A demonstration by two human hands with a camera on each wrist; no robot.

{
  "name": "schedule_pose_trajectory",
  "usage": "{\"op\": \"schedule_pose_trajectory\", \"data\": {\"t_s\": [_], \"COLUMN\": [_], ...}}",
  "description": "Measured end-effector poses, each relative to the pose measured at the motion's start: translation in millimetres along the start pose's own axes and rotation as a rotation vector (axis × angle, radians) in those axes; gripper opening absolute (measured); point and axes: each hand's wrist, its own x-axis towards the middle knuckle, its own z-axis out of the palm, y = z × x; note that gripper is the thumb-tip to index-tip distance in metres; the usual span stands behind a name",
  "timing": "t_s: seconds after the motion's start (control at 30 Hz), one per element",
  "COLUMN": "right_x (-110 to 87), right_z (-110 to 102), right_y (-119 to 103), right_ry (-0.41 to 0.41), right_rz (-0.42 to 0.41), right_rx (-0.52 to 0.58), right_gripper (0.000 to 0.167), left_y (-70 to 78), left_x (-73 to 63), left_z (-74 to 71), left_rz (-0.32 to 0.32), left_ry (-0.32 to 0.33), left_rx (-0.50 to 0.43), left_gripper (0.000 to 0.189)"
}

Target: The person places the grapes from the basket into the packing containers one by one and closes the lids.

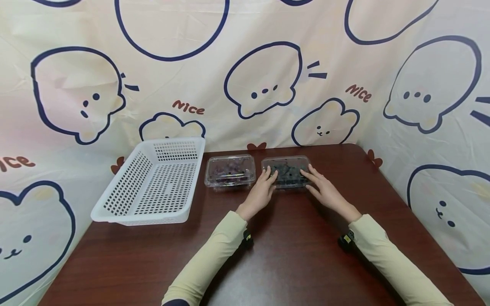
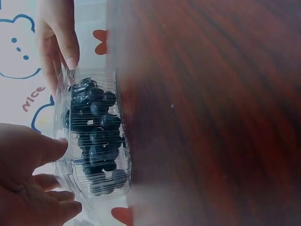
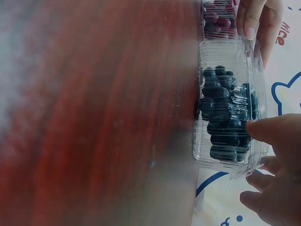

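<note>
A clear plastic clamshell box (image 1: 285, 160) stands on the table near the back wall, its lid down. Dark round fruit like grapes (image 2: 99, 136) shows through its ribbed sides in both wrist views. My left hand (image 1: 260, 193) is at the box's left end, fingers spread and fingertips at the lid's edge. At the opposite end, my right hand (image 1: 329, 194) has its thumb by the front rim and its loose fingers along the side. A second clear box (image 1: 230, 170), with reddish-purple fruit inside, stands just left of the first.
A white perforated plastic basket (image 1: 187, 199) sits at the left of the dark wooden table (image 1: 283, 263). Behind and on both sides hangs a pale cloth (image 1: 214, 80) printed with cartoon bears. The table's right edge runs close beside the cloth.
</note>
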Motion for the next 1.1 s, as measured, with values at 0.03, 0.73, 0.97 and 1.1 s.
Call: {"op": "schedule_pose_trajectory", "data": {"t_s": [0.03,0.73,0.97,1.1], "right_x": [1.0,13.7,16.2,17.2], "right_z": [0,1,1,1], "right_y": [0,6,8,9], "right_ry": [-0.001,-0.019,-0.017,-0.012], "right_rz": [0.0,0.011,0.002,0.002], "right_rx": [0.0,0.009,0.019,0.015], "right_gripper": [0.054,0.055,0.055,0.054], "left_y": [0.0,-4.4,-3.2,-3.1], "left_x": [0.4,11.0,12.8,13.7], "left_z": [-0.4,-1.5,-1.9,-2.0], "left_rz": [-0.003,-0.024,-0.043,-0.053], "left_ry": [-0.001,-0.026,-0.036,-0.043], "left_rx": [0.003,0.015,0.002,0.006], "left_gripper": [0.05,0.05,0.05,0.05]}}
